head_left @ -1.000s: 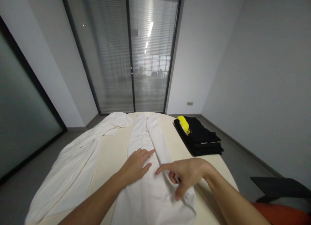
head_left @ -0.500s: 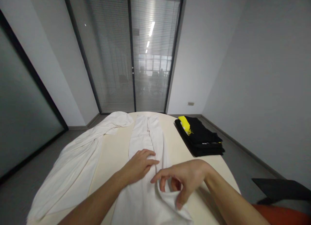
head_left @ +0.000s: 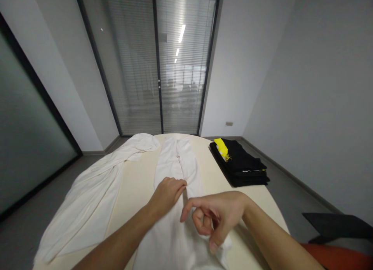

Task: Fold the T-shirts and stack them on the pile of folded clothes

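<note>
L hand [head_left: 166, 194] pinches long white cloth garment [head_left: 171, 239], prob. to fix fold; R hand [head_left: 220, 213] half-curled over it, grip unclear.

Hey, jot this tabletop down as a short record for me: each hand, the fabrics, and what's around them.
Left hand: on the long white cloth, fingertips drawn together near its middle line; grip unclear
Right hand: over the same cloth's near part, index finger and thumb apart
Second fabric: rumpled white cloth, along the table's left side
Stack: folded black fabric stack, bright yellow patch on top, right of the long cloth
Surface: cream table with a rounded edge
Background: glass panels with grey slatted blinds
</note>
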Action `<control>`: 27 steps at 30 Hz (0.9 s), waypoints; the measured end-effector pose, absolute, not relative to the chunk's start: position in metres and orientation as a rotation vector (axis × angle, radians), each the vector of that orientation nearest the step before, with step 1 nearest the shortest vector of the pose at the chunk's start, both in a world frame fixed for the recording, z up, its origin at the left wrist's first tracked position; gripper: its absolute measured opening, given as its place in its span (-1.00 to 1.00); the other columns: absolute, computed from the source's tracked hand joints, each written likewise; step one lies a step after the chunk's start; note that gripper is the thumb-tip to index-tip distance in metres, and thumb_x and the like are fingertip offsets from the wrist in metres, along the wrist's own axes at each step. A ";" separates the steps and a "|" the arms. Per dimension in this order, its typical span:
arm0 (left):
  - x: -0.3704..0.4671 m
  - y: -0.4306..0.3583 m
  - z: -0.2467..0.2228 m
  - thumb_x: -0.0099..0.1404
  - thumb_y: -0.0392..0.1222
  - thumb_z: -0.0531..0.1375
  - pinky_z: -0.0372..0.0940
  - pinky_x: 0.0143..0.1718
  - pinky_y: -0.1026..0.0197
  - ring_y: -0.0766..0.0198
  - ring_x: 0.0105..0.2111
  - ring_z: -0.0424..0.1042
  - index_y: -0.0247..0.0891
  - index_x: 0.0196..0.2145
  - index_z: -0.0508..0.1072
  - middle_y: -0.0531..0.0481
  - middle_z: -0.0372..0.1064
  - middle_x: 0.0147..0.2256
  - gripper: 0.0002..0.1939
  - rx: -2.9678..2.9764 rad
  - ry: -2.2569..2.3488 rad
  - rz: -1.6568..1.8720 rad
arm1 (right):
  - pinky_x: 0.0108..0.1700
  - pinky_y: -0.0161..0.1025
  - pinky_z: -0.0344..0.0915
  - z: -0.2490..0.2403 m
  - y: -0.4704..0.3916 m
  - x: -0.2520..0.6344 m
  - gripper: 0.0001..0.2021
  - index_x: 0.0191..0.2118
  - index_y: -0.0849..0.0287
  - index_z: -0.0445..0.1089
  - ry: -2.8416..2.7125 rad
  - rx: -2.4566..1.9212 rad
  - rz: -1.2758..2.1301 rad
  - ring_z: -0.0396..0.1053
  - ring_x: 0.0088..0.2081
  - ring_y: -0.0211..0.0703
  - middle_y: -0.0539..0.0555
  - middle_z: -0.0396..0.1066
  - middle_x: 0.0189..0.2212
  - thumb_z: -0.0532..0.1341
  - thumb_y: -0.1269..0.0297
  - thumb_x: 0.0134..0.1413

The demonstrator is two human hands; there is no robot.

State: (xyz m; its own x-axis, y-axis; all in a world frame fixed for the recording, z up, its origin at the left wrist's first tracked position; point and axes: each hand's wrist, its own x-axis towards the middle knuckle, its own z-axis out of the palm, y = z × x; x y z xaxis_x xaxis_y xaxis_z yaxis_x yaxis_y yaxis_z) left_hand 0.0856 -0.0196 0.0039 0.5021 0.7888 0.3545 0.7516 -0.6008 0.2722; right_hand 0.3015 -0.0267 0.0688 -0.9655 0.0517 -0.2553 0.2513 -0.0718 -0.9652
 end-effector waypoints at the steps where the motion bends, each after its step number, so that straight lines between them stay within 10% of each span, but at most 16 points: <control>1: 0.085 -0.019 0.002 0.46 -0.27 0.07 0.23 -0.15 0.12 0.16 -0.25 0.48 -0.22 -0.14 0.47 -0.01 0.53 -0.28 -0.83 2.632 1.373 0.697 | -0.45 -0.51 0.26 0.067 -0.027 0.300 0.00 0.23 0.12 0.17 2.025 0.324 -2.217 0.27 -0.54 -0.48 -0.19 0.27 -0.43 0.60 0.33 -0.43; 11: 0.081 -0.013 -0.009 0.39 -0.26 0.10 0.30 -0.10 0.16 0.16 -0.17 0.49 -0.21 -0.18 0.52 -0.05 0.54 -0.21 -0.82 2.414 1.348 0.780 | -0.22 -0.41 0.30 0.064 -0.023 0.299 -0.74 -0.17 0.28 0.43 2.264 0.299 -2.606 0.48 -0.21 -0.31 0.24 0.50 -0.12 0.36 0.21 0.12; 27: 0.074 -0.005 -0.019 0.36 -0.22 0.10 0.31 0.03 0.15 0.17 -0.08 0.49 -0.17 -0.14 0.59 -0.04 0.56 -0.13 -0.73 2.153 1.266 0.921 | -0.32 -0.41 0.19 0.060 -0.027 0.276 -0.80 -0.15 0.16 0.56 2.858 0.682 -1.530 0.27 -0.34 -0.33 0.00 0.32 -0.32 0.32 0.30 0.07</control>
